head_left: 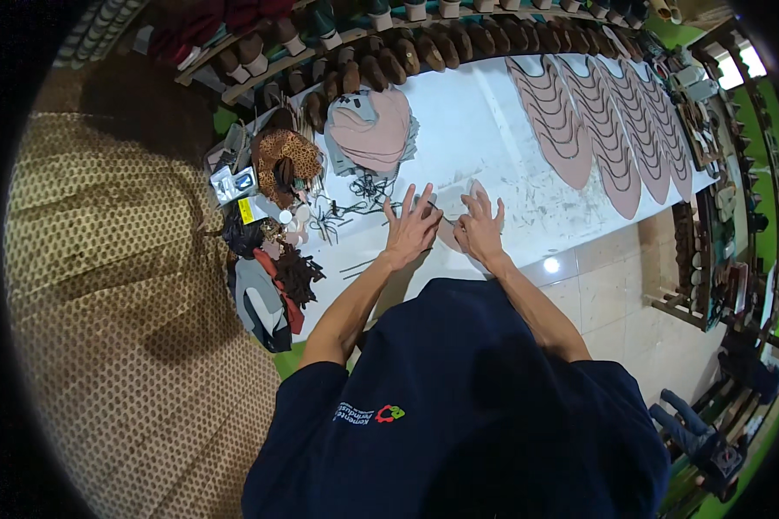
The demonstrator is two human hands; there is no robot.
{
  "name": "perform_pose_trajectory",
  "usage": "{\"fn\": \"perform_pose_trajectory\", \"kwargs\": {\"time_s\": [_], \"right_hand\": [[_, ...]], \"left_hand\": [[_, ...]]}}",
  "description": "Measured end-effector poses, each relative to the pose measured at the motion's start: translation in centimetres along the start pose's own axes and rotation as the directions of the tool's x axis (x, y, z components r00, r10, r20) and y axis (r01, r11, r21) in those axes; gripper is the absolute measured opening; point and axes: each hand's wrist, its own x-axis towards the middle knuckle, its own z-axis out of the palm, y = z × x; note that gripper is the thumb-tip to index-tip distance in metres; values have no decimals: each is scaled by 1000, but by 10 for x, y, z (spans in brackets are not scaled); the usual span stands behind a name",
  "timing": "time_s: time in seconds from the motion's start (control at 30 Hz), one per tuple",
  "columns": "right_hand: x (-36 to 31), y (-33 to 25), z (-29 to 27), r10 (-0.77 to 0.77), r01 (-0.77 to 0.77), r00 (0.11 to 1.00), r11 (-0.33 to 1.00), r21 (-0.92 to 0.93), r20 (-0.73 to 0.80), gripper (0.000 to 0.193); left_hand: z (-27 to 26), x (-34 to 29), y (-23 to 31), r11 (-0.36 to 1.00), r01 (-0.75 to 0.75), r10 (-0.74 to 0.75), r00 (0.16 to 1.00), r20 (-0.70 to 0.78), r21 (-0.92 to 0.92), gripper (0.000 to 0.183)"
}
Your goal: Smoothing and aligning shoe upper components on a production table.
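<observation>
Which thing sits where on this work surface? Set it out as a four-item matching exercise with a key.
Things:
1. Pile of pink and grey pieces
2. Pink pieces in overlapping rows
3. Leopard-print material
4. Right hand

Places:
A. At the left end of the white table
B. Immediately to the right of the left hand
C. Across the right part of the table
D. Beyond the left hand, just past the tangle of dark strips

Pairs: 1-D; 2-C; 3-A; 4-B
</observation>
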Motion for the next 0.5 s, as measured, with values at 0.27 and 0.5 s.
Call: {"fn": "perform_pose_trajectory", "kwargs": {"time_s": [0.27, 0.5], "right_hand": [[2, 1, 1, -11, 11, 1000, 1000, -2, 18, 21], [3, 2, 1, -4, 4, 1000, 1000, -5, 5, 20]], "left_hand": [[-2, -1, 11, 991, 36, -46, 996, -72, -127, 38], [0, -2, 7, 1000, -12, 11, 999, -35, -11, 36]]}}
